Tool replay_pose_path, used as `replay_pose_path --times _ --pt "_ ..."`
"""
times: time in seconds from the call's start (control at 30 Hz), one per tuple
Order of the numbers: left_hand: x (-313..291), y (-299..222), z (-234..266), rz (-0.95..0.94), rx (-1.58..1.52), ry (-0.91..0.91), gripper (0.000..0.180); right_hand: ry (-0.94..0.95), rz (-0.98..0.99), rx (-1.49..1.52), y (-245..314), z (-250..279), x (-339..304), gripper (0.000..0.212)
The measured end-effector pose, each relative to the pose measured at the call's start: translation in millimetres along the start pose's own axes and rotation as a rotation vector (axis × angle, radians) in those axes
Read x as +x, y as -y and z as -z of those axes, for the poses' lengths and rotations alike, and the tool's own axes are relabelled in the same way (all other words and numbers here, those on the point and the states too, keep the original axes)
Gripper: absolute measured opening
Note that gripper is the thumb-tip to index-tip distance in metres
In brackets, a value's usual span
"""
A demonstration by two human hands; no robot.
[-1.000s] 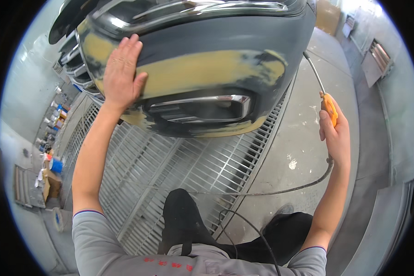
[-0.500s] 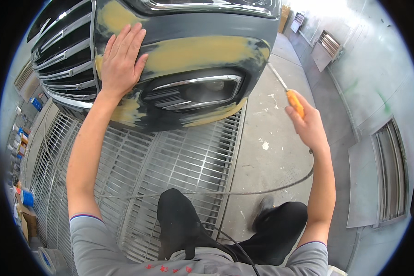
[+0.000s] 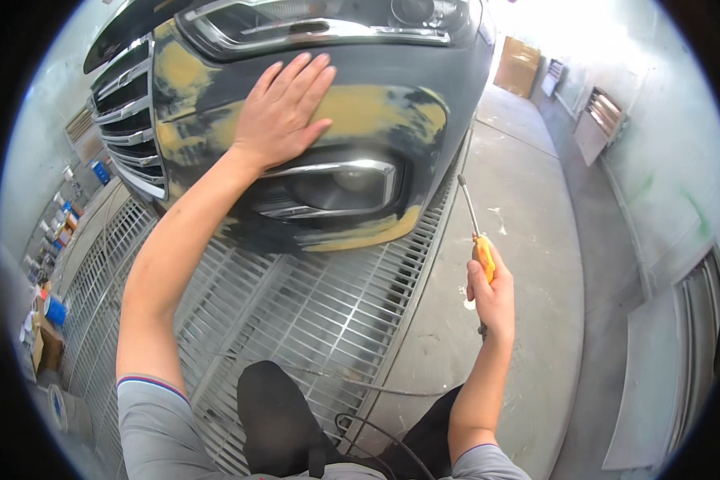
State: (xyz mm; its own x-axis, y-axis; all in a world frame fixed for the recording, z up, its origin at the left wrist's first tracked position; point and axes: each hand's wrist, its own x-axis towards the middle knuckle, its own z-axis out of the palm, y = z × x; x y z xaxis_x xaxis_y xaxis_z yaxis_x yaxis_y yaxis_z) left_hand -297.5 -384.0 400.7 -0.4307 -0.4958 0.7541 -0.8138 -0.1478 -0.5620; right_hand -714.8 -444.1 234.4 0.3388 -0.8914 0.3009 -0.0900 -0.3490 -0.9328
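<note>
My left hand (image 3: 276,120) lies flat on a car's dark grey front bumper (image 3: 432,76), fingers stretched out. It rests over a yellow filler patch (image 3: 364,112), above the chrome-trimmed fog lamp recess (image 3: 340,188). More yellow filler shows near the grille (image 3: 132,120) and along the bumper's lower edge. To the right of the bumper, my right hand (image 3: 492,296) is wrapped round an air blow gun (image 3: 484,254) with an orange-yellow body. Its long thin metal nozzle points up and away, apart from the bumper. A dark hose (image 3: 400,390) trails across the floor below.
Metal floor grating (image 3: 312,292) runs under the bumper, with grey concrete (image 3: 504,184) to its right. Panels (image 3: 656,376) lean by the right wall. A cardboard box (image 3: 518,66) stands far back. Cans and a blue container (image 3: 54,310) line the left side.
My left hand has slid right across the bumper from beside the grille. My right hand has drawn the blow gun lower, nearer to me and leftward. The view has shifted.
</note>
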Motion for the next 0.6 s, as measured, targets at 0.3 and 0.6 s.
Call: replay_pose_path --times 0.3,0.6 --pt "95.5 -146.0 -62.7 -0.091 0.1 -0.02 0.073 0.086 0.051 0.171 -74.9 26.1 21.5 0.053" --pt "78.6 -225.4 -126.4 -0.462 0.184 0.193 0.067 0.091 -0.063 0.258 -83.7 23.8 23.5 0.053"
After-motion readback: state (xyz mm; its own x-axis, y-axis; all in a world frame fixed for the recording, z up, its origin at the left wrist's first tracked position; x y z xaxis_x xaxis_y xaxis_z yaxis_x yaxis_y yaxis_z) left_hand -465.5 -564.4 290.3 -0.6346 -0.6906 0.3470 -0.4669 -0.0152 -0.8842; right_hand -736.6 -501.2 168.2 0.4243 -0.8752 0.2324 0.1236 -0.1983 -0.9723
